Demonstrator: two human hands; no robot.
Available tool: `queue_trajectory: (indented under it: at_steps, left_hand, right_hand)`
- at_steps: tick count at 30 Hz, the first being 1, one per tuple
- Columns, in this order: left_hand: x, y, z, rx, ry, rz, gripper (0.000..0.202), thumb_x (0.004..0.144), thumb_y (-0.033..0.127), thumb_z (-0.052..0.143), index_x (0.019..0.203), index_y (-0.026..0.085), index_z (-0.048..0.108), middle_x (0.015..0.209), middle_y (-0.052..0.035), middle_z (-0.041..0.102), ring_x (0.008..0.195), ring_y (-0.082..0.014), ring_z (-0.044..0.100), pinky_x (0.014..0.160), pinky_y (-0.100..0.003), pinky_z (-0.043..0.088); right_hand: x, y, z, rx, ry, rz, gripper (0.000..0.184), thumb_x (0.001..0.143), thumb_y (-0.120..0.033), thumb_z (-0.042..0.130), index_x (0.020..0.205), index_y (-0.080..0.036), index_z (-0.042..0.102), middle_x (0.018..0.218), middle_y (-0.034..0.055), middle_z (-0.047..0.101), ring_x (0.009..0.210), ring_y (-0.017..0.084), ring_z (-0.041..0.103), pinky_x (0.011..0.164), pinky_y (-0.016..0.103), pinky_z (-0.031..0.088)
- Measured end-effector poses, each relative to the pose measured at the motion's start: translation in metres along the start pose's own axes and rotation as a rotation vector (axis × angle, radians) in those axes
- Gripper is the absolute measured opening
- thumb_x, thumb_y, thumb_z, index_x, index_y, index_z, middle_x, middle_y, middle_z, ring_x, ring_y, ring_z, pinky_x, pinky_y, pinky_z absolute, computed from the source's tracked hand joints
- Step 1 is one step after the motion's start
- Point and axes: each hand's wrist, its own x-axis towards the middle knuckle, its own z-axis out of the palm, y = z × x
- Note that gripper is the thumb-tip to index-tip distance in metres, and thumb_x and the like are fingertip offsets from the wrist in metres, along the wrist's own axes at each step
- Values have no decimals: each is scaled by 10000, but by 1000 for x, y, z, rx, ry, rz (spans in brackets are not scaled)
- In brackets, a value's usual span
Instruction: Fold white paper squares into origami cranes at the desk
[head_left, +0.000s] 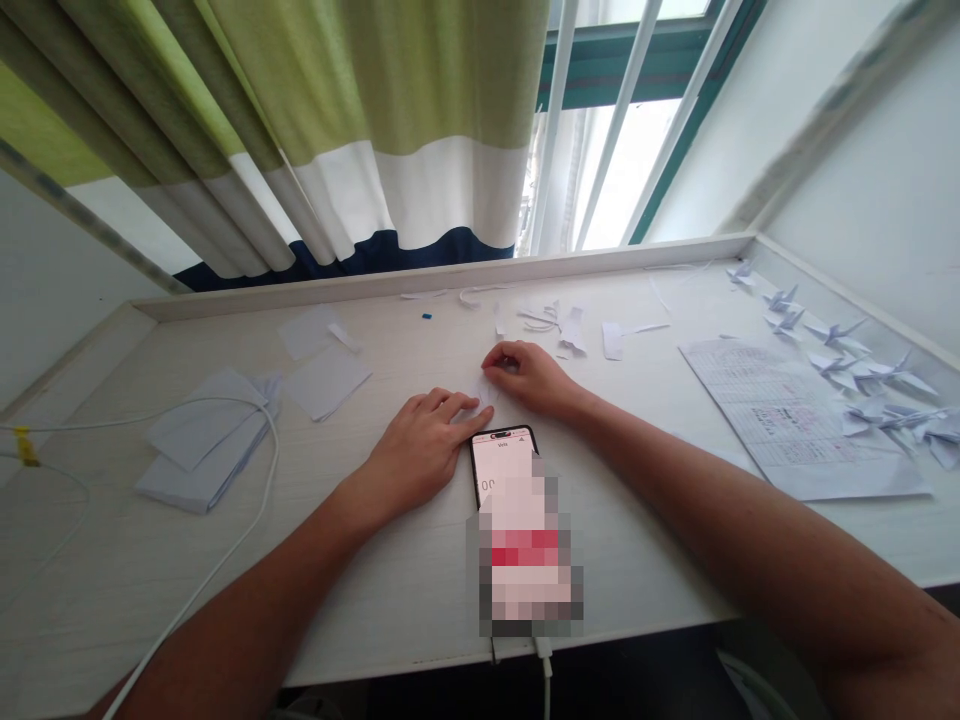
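A small folded piece of white paper (487,392) lies on the desk between my two hands, its shape mostly covered by fingers. My left hand (426,445) rests on the desk, thumb and index finger closed on the paper's near left side. From the right, my right hand (534,378) pinches the paper's far edge between thumb and curled index finger. Just below the hands is a phone (504,460) with a lit screen, its lower part pixelated.
Folded paper sheets (206,430) and a white cable (271,440) are at left. Paper scraps (571,330) and a small blue piece (427,316) lie behind the hands. Several folded paper cranes (836,335) line the right side, beside a written-on sheet (787,420).
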Motion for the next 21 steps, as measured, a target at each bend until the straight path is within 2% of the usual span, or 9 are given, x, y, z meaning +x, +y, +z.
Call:
queue_trajectory:
  at_steps: [5,13,21]
  left_hand:
    - [-1,0,-1,-13,-13,-7,515,1005,120,456,1471,279,604,1444,-97,642,1279,-295,551,1048,-477,467]
    - [-1,-1,0,-17,-25,-4,516,1014,128,429,1480,277,591,1450,-90,637,1284,-299,541,1053,-490,461]
    - [0,-2,-1,-29,-30,5,516,1009,125,425,1477,263,592,1451,-98,635,1289,-303,537,1063,-500,449]
  right_hand:
    - [-2,-4,-3,105,10,39,114,889,-214,642,924,-154,732,855,39,742,779,174,637,761,317,500]
    - [-1,-1,1,-40,-10,29,103,804,-239,780,891,-189,759,924,46,757,905,212,663,852,352,497]
    - [0,-4,3,-50,12,47,108,781,-239,809,859,-194,750,899,35,752,886,213,669,837,354,500]
